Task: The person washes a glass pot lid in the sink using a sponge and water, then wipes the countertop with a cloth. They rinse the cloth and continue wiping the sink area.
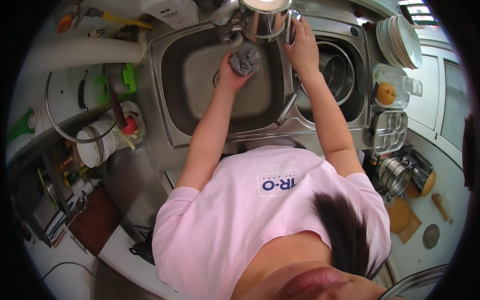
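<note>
My left hand [233,76] holds a crumpled grey cloth [244,62] over the large basin of a stainless steel double sink [195,93]. Just above the cloth is the spout [226,33] of a chrome faucet with a wide cylindrical body [264,22]. I cannot make out any running water. My right hand [305,47] has its fingers around the chrome lever [291,28] on the right side of that body. Below this hand, metal pots [347,80] sit in the smaller basin, partly hidden by my right forearm.
A metal-handled tool [287,108] lies across the sink divider. Stacked plates [399,43], a glass container [403,88] with a yellow fruit [386,93], and a compartment tray [390,131] line the right counter. On the left stand bowls [93,148] and a green rack [128,78].
</note>
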The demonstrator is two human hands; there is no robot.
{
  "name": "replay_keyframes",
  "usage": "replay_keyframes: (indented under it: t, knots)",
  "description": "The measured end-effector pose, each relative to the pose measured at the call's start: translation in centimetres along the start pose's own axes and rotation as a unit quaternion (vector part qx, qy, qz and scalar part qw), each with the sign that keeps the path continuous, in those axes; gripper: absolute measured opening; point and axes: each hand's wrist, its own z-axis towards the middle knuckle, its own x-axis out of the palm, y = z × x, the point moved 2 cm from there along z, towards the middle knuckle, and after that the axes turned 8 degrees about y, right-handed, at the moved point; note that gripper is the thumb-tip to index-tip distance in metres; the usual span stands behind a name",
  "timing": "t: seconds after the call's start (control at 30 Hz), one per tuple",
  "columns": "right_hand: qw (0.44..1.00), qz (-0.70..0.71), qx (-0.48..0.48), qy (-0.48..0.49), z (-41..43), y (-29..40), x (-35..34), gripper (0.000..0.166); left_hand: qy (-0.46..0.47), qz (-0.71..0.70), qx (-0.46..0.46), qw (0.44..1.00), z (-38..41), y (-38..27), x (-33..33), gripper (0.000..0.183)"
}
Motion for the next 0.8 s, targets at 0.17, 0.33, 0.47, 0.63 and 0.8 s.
replay_keyframes:
  t: [0.17,0.33,0.47,0.63,0.8]
  knots:
    - [0.996,-0.024,0.008,0.088,1.9,0.4,-1.0,0.051,-0.041,-0.006,0.054,0.998,2.2,-0.8,0.1,0.049]
    - [0.988,-0.024,0.042,0.143,3.8,0.3,-3.3,0.039,-0.030,-0.049,0.059,0.997,4.0,-0.5,-0.5,0.046]
    - [0.989,-0.023,0.038,0.143,4.1,-0.1,-3.3,0.038,-0.076,-0.047,0.072,0.993,4.4,-0.3,-0.8,0.042]
    - [0.987,0.060,0.048,0.143,3.2,-0.3,-2.5,0.047,-0.045,-0.047,0.100,0.993,6.1,-0.9,-1.9,0.039]
    - [0.994,0.008,-0.018,-0.104,-2.5,4.0,-0.2,0.046,-0.060,-0.047,0.100,0.992,6.9,-0.6,-1.2,0.031]
